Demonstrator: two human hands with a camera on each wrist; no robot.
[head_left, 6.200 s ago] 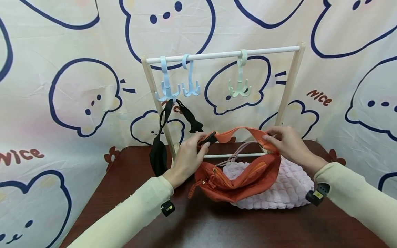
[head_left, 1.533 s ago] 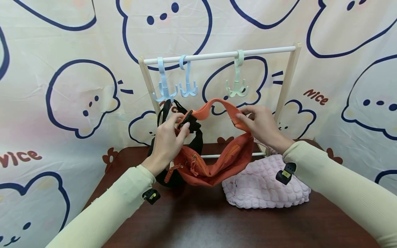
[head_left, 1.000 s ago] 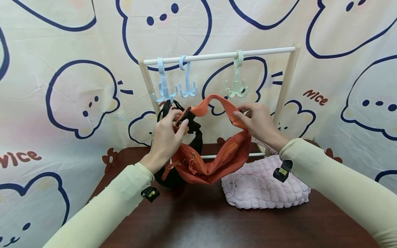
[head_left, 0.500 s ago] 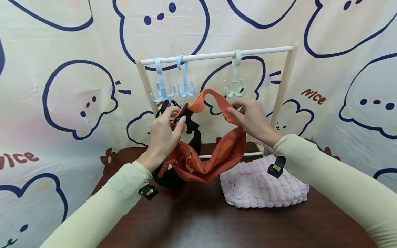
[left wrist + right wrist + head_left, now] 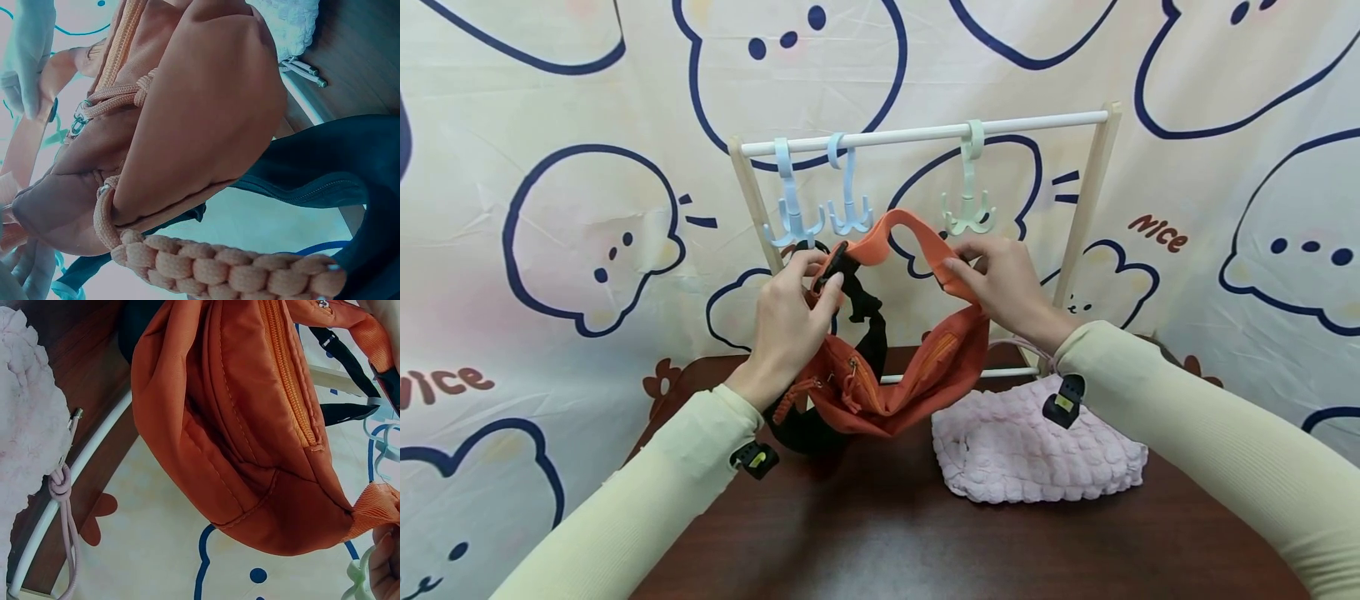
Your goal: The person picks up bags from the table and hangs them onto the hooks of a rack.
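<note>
An orange waist bag (image 5: 891,400) hangs in the air between my two hands, its strap (image 5: 910,223) arching up in a loop. My left hand (image 5: 786,321) pinches the strap by its black buckle (image 5: 838,262). On the other side, my right hand (image 5: 1007,283) grips the strap near the bag's right end. A braided cord zipper pull (image 5: 225,269) dangles in the left wrist view. Above the bag are two blue four-prong hooks (image 5: 850,212) and one green hook (image 5: 968,212). Behind it, partly hidden, a black bag (image 5: 808,433) hangs from the left blue hook.
The hooks hang on the white bar (image 5: 910,136) of a wooden-sided rack (image 5: 1086,200). A pale pink quilted bag (image 5: 1037,442) lies on the dark brown table (image 5: 880,533) at right. A patterned cloth (image 5: 610,375) covers the wall behind.
Both hands have carried the waist bag up and left, away from the pink bag and in front of the black bag. In the last half second it has risen slightly, the strap nearing hook height.
</note>
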